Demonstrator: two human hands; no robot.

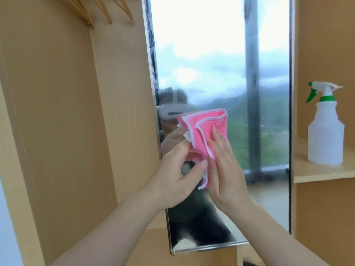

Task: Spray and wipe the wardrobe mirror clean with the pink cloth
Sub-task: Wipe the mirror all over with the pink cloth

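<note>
The tall wardrobe mirror (221, 54) fills the middle of the view and reflects a window, sky and green hills. A folded pink cloth (206, 127) with white edging is held up in front of its lower half. My left hand (172, 175) pinches the cloth's lower left edge between thumb and fingers. My right hand (224, 166) lies flat along the cloth's right side, fingers pointing up. Both hands hold the cloth. A white spray bottle (325, 131) with a green trigger stands upright on a shelf to the right, apart from both hands.
A wooden shelf (322, 171) carries the bottle at the right. A wooden wardrobe panel (57, 112) stands at the left, with wooden hangers (99, 10) above it. The mirror's metal bottom edge (207, 246) sits near the lower middle.
</note>
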